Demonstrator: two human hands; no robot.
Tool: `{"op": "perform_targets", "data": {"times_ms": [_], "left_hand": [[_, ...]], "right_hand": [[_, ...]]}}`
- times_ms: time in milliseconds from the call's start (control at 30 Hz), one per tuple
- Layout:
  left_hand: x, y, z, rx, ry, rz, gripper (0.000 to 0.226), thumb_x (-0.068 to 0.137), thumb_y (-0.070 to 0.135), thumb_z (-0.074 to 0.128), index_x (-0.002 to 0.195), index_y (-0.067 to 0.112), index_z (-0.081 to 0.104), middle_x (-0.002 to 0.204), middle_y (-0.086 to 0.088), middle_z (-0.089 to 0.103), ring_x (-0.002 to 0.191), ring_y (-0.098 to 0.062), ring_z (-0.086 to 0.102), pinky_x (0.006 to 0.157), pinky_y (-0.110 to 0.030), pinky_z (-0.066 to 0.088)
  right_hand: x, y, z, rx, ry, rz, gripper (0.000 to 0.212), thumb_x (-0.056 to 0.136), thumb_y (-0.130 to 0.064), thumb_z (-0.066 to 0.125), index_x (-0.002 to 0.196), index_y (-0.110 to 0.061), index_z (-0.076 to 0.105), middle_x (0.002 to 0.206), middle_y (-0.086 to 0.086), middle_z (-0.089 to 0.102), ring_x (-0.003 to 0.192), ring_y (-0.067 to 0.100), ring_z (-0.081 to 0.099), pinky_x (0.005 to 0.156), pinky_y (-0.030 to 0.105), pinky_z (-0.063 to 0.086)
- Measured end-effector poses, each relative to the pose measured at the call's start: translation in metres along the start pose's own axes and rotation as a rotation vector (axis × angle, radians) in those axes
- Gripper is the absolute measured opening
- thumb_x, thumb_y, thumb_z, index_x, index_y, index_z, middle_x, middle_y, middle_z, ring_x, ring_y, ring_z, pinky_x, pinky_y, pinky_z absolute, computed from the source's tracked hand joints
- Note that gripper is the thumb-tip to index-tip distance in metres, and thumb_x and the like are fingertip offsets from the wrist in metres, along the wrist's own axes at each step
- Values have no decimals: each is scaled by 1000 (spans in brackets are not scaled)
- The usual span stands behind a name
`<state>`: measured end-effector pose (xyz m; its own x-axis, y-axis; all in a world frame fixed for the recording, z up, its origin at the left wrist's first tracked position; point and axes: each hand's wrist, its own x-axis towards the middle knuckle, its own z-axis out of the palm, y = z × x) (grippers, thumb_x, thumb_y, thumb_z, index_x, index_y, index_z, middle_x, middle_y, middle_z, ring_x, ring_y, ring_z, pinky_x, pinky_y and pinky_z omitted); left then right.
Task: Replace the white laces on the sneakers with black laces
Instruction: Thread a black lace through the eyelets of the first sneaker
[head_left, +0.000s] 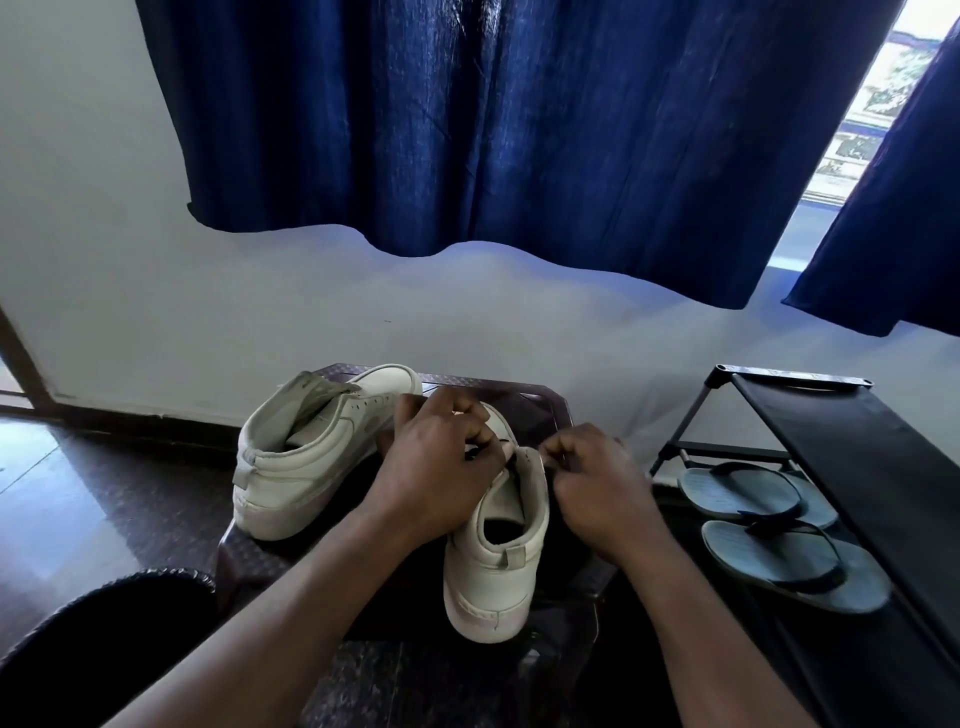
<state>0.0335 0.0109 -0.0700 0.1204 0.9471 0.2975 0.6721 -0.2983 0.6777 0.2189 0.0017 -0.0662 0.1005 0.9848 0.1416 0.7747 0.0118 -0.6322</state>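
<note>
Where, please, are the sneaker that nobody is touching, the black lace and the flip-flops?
untouched sneaker (306, 462), head view, on its side panel.
black lace (509, 451), head view, on the short stretch at the eyelets.
flip-flops (789, 553), head view, on the nearer one's footbed.

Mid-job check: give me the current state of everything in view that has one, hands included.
far sneaker: on the stool, no lace visible.
near sneaker: upright, heel toward camera, black lace at its top.
left hand: pinching the black lace.
right hand: pinching the near sneaker's top edge.
flip-flops: flat on the rack.
curtains: parted at right.
</note>
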Motion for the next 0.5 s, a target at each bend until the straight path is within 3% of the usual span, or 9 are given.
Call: {"op": "perform_targets", "data": {"times_ms": [100,200,300,367,500], "left_hand": [[0,2,1,2,-1,2,25,95,44,70,71,38,64,116,22,52,120,-18,35,104,-45,41],[0,3,0,-3,13,10,26,95,43,70,71,36,62,115,19,54,117,-12,35,105,-41,39],[3,-4,0,7,25,54,30,96,39,71,73,19,69,110,11,60,103,17,33,106,-33,31],[5,-6,1,20,18,79,32,96,38,71,74,15,70,107,9,62,102,26,33,105,-32,28],[9,-7,5,-33,56,66,37,95,39,72,73,10,71,91,6,67,95,5,51,101,-35,34]], "right_hand": [[1,2,-12,-230,34,162,16,94,-39,65,78,-37,69,107,-17,56,120,19,46,106,46,33],[0,4,-11,-292,-9,180,14,95,-43,65,84,-36,68,121,-13,60,126,23,46,107,47,33],[2,9,-3,-93,-16,20,4,93,-37,72,94,-40,69,117,-19,64,122,17,51,107,43,40],[1,6,1,127,-25,-94,18,93,-26,74,97,-43,70,111,-21,68,116,14,59,105,42,47],[0,-1,9,169,20,-130,14,90,-29,68,82,-41,69,94,-22,71,101,16,65,93,47,53]]}}
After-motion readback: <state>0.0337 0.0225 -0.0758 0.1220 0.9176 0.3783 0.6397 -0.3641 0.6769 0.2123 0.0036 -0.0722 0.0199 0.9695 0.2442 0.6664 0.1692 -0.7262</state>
